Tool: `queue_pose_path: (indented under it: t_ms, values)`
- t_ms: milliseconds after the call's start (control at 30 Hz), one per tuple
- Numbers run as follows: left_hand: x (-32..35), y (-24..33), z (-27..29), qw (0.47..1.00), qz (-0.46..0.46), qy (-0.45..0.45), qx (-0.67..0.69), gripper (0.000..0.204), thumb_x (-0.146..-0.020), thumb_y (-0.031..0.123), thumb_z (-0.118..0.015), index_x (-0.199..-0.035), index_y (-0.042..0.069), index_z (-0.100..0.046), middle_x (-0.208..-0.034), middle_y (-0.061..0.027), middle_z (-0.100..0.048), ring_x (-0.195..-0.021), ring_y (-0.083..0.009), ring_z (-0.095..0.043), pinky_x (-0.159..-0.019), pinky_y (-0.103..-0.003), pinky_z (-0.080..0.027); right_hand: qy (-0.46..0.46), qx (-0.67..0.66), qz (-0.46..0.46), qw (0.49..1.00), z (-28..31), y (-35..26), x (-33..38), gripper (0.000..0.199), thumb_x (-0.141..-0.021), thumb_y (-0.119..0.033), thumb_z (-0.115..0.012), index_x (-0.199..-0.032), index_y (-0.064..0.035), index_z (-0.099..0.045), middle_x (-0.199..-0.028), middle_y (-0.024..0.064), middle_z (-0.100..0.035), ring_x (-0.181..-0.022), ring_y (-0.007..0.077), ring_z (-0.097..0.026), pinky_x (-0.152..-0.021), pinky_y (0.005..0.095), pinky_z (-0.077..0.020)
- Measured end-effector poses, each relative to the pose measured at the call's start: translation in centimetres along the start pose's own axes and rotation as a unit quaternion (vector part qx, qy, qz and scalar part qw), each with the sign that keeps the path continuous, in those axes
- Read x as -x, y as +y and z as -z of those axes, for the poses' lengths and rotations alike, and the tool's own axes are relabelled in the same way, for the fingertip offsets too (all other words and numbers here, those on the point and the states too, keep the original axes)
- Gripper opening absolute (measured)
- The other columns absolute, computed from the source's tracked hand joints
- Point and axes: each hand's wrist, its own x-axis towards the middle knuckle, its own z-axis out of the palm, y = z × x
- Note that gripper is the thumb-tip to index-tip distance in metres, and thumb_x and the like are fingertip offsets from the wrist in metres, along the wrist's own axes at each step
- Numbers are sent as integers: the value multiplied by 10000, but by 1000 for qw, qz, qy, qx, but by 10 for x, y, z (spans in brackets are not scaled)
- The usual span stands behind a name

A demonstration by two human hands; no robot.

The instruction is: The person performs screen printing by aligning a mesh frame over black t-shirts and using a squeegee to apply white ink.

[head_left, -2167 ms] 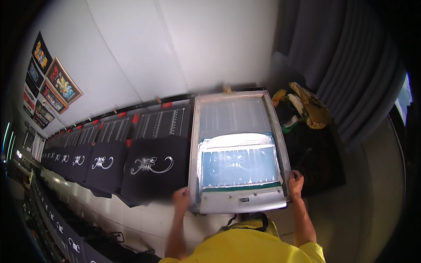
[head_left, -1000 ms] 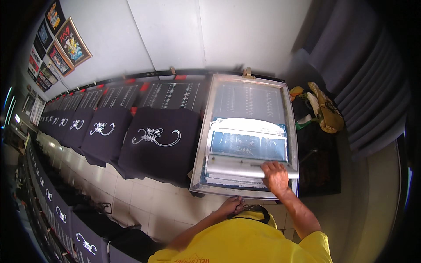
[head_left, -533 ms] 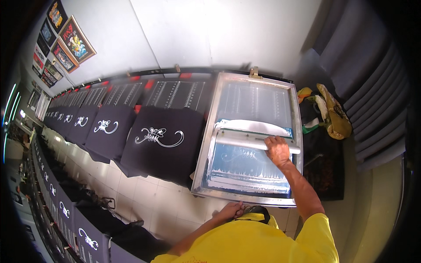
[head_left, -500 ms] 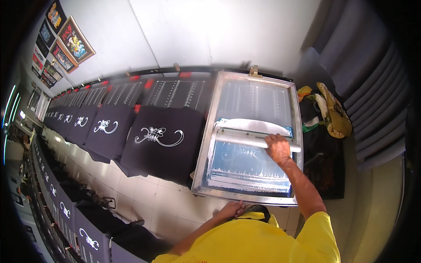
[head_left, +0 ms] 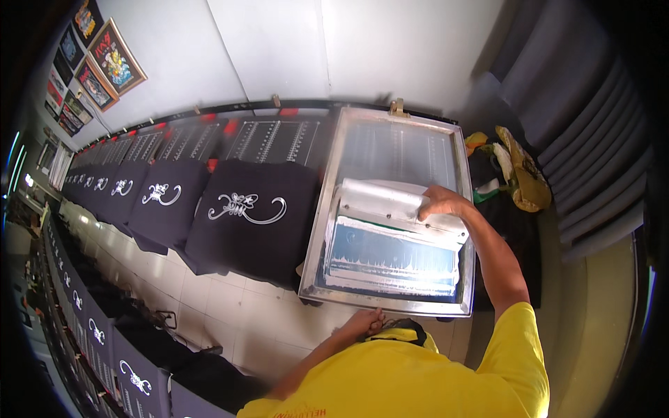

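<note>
My right hand [head_left: 444, 205] is wrapped round the top of a wide silver squeegee [head_left: 380, 202]. The squeegee lies across a screen-printing screen [head_left: 469, 174] with a metal frame, its bolted face tilted toward me. White ink [head_left: 376, 226] lines its near edge, and more white streaks mark the blue mesh [head_left: 380, 249] closer to me. My left hand [head_left: 368, 322] has curled fingers at the frame's near edge; the grip is partly hidden. Left of the screen, a black shirt [head_left: 254, 233] with a white scroll print lies on a board.
More printed black shirts [head_left: 162, 195] run leftward in a row. A second row of printed shirts [head_left: 136, 376] stands at lower left, across a tiled floor [head_left: 258, 313]. A hinge clamp [head_left: 397, 106] joins the frame's far edge to a rail. Cloths [head_left: 519, 177] and a grey curtain [head_left: 592, 139] are at right.
The squeegee has tipped: its top has swung away from me, and its bolted face now shows on the near side. My right hand turned with it. The whole view has shifted slightly.
</note>
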Motion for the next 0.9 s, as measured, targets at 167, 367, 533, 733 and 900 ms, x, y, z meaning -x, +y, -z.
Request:
queue_pose_path:
  t_ms: [167,367,533,733,900]
  values:
    - [8,8,-4,998,44,-5,50,326,-1042,344,-416,-852,96,-508,-604,51,-361,-506,-81,-310,-485,-228,-254,11,123,2,992,-49,-24,76,445,-674,-296,-713,-1041,-44,-708,-952,151,-702,-921,303,-667,-828,400,-515]
    - [1,-4,5,995,41,-41,85,213,-1024,254,-452,-868,112,-483,-618,43,-372,-525,-74,-328,-499,-230,-289,260,301,118,910,-170,-18,147,244,-617,-78,-710,-828,-103,-589,-804,52,-579,-786,250,-618,-683,395,-521]
    - [1,-2,3,993,56,-34,94,282,-1039,320,-425,-869,110,-505,-605,59,-350,-505,-71,-293,-473,-230,-229,259,269,118,920,-164,-22,148,285,-602,-103,-736,-853,-87,-602,-834,70,-605,-804,254,-614,-685,385,-511]
    - [5,6,3,994,61,-39,87,235,-1030,272,-443,-880,101,-503,-606,53,-352,-501,-68,-296,-466,-225,-222,221,272,129,928,-162,-34,168,309,-601,-158,-761,-847,-89,-588,-860,60,-596,-828,246,-607,-688,373,-509]
    - [5,1,3,993,48,-48,100,135,-1006,174,-442,-899,97,-472,-622,29,-371,-487,-71,-311,-430,-218,-239,249,312,150,905,-188,-28,175,249,-614,-121,-688,-835,-83,-580,-821,56,-570,-817,239,-594,-675,362,-490]
